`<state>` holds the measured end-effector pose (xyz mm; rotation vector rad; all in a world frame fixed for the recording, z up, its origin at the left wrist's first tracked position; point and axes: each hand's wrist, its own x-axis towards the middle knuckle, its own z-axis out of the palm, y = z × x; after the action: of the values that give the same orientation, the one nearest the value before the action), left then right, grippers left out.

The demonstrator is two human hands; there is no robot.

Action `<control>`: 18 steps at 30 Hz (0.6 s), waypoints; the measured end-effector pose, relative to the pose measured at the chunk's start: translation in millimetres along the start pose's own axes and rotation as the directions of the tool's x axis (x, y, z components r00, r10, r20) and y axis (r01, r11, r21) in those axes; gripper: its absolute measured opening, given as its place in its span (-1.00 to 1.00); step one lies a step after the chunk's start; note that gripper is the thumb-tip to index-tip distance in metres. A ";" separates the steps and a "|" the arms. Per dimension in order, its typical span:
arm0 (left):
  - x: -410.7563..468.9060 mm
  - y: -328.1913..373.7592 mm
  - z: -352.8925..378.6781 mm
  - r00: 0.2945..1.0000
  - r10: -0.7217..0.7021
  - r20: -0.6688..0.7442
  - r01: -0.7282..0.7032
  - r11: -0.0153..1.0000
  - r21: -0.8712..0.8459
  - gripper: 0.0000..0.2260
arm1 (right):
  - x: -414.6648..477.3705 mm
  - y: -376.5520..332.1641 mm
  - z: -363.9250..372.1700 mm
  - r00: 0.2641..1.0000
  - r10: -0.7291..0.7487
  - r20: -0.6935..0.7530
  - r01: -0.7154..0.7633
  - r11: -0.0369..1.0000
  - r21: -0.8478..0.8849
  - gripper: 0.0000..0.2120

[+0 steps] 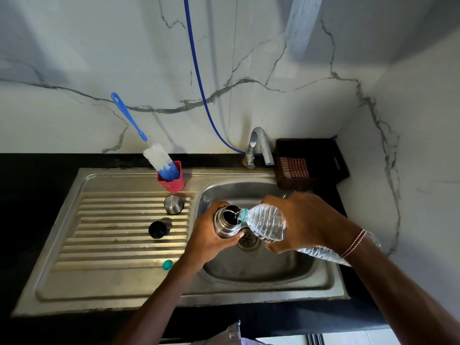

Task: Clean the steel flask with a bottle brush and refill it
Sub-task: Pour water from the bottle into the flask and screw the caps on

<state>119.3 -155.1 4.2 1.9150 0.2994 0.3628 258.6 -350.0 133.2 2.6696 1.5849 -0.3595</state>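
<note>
- The left grip [211,235] is curled around the flask [225,222], which stands upright over the basin [249,270], just left of the drain [247,241], with its mouth open
- The right grip [306,225] is clamped on a clear bottle [266,224], tilted so that its teal-ringed neck touches the flask's mouth; a thin stream of water runs in
- Any lettering on the flask or bottle cannot be made out
- The bottle's base is hidden behind the right wrist, which wears a red-and-white thread [353,242]; the left fingers cover the flask's lower body
- On the ribbed drainboard [119,247] lie a steel cup [173,204], a black stopper [157,229] and a teal cap [167,265], each apart from the others
- The brush [159,158] stands bristles-down in a red cup [174,185] at the back of the drainboard, its blue handle leaning towards the wall
- A tap [258,143] rises behind the basin, with a blue hose [199,70] running down the wall to it
- Right of the tap, a dark basket [311,150] on the black bench [37,170] holds a checked cloth [295,166]
</note>
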 end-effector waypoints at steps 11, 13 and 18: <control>-1.2 -0.1 -0.8 1.000 0.003 0.001 -0.003 1.000 0.012 -0.39 | -1.6 -0.4 -1.8 1.000 -0.002 0.005 0.002 0.999 -0.034 -0.13; -1.6 -0.4 -1.1 1.000 0.003 -0.003 -0.003 1.000 0.014 -0.39 | -1.4 -0.7 -3.0 1.000 0.002 0.011 -0.002 0.999 -0.033 -0.11; -2.4 2.4 -1.6 1.000 -0.001 -0.007 0.001 1.000 0.010 -0.40 | -0.9 -2.9 -5.0 1.000 0.005 0.012 -0.004 0.999 -0.038 -0.12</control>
<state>116.6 -155.5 6.8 1.9233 0.3076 0.3684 256.6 -348.7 138.5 2.6380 1.5662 -0.3409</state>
